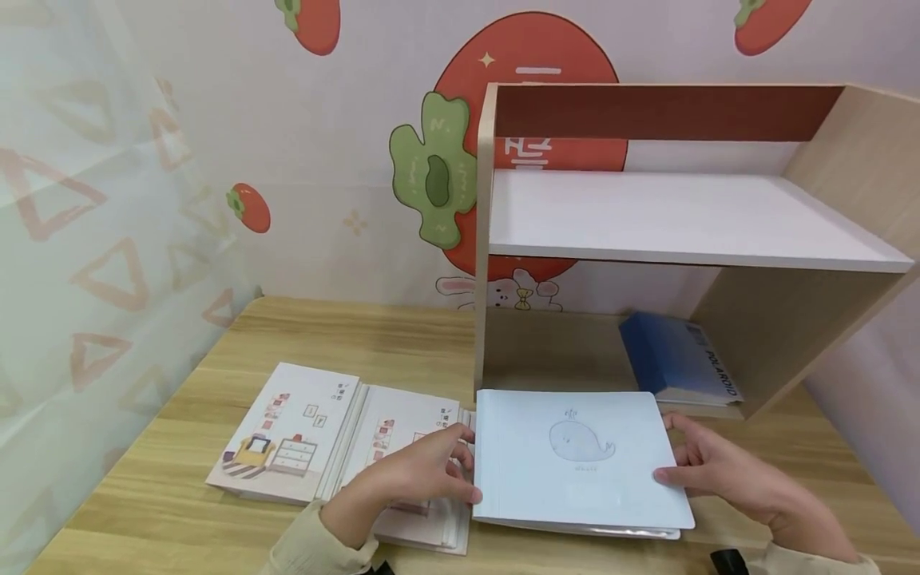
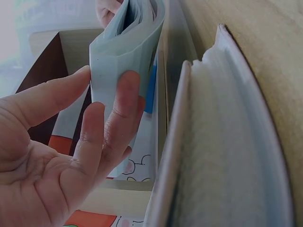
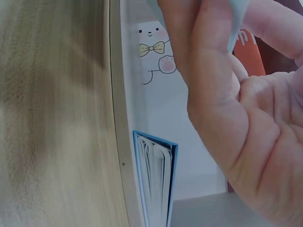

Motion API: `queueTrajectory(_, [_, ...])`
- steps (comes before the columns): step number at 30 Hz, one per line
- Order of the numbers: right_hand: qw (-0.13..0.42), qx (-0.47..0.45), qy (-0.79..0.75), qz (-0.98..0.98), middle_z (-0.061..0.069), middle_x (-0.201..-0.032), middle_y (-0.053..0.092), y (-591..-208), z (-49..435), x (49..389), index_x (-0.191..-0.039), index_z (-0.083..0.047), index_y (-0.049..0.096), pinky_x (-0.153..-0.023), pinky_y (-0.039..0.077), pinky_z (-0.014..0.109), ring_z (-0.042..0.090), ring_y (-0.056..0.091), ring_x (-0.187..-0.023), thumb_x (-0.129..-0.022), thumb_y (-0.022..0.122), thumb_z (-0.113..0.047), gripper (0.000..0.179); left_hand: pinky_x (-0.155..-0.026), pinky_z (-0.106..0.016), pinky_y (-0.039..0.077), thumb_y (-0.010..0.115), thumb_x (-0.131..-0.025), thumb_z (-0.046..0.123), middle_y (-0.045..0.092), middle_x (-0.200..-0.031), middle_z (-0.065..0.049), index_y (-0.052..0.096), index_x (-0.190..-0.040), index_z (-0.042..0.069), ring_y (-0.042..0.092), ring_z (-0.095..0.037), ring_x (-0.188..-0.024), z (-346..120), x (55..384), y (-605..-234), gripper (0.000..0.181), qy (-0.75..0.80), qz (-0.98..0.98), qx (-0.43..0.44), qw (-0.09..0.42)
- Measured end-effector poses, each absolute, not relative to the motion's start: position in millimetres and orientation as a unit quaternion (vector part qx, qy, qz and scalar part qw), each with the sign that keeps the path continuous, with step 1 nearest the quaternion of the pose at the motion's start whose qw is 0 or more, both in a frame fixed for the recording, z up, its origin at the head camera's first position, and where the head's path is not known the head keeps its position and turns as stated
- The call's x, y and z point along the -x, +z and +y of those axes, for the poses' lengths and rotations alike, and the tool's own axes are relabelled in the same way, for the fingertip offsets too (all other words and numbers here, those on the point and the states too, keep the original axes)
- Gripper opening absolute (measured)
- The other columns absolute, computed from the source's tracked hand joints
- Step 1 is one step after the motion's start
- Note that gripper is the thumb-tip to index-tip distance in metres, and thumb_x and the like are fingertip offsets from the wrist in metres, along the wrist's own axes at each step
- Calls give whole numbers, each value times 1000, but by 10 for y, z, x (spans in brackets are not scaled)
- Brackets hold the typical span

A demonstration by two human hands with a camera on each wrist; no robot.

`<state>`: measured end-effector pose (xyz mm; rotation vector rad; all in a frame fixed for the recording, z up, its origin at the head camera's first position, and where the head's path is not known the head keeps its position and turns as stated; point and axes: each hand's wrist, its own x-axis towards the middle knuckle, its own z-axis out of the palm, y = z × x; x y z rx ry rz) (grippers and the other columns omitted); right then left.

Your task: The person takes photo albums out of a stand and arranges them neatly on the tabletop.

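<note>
A light blue album (image 1: pixel 575 463) with a whale drawn on its cover is held in front of the shelf unit. My left hand (image 1: pixel 424 471) pinches its spine; in the left wrist view, thumb and fingertips press the spine (image 2: pixel 111 71) from either side. At the opposite edge, my right hand (image 1: pixel 719 471) grips the album, thumb on the cover and fingers curled beneath. Only a strip of the album (image 3: pixel 238 21) shows in the right wrist view. By my left hand lie two white books (image 1: pixel 287 431) with room drawings on their covers, the nearer partly hidden under my wrist.
The wooden shelf unit (image 1: pixel 483 239) stands at the back right with a white middle board (image 1: pixel 676 212). In its lower compartment a blue book (image 1: pixel 676 355) marked POLAROID leans by the right side. The wooden table (image 1: pixel 345 327) meets a printed wall.
</note>
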<state>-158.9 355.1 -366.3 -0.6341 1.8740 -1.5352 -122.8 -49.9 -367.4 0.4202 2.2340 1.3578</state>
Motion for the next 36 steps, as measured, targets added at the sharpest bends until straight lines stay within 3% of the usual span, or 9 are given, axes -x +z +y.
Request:
queueTrajectory(7, [317, 233, -581, 712, 13, -96, 71, -3724, 3532, 1582, -131, 13, 17, -75, 60, 36, 21, 73, -87, -98, 52, 3, 50, -76, -33, 49, 80, -81, 7, 65, -101, -2, 45, -132, -1, 64, -19, -95, -523, 1230, -3716, 62, 483, 827, -160, 239])
queueTrajectory(18, [326, 256, -575, 705, 11, -94, 73, -3806, 3494, 1586, -122, 20, 18, -74, 59, 29, 16, 73, -85, -98, 52, 2, 45, -75, -32, 49, 80, -80, 7, 68, -96, -2, 46, -130, -3, 67, -18, -89, -536, 1227, -3795, 61, 467, 835, -161, 242])
queueTrajectory(26, [320, 250, -551, 729, 7, -89, 72, -3827, 3467, 1604, -121, 18, 24, -71, 58, 27, 13, 71, -81, -96, 56, 2, 44, -60, -26, 47, 79, -81, 7, 68, -102, -4, 46, -130, -5, 64, -16, -87, -564, 1215, -3800, 60, 459, 834, -157, 264])
queueTrajectory(36, [311, 264, -522, 749, -6, -76, 60, -3845, 3455, 1571, -116, 15, 29, -59, 46, 19, 2, 56, -67, -93, 59, 1, 40, -58, -24, 45, 78, -82, 7, 68, -99, -5, 46, -129, -6, 61, -14, -81, -556, 1208, -3798, 59, 452, 835, -161, 267])
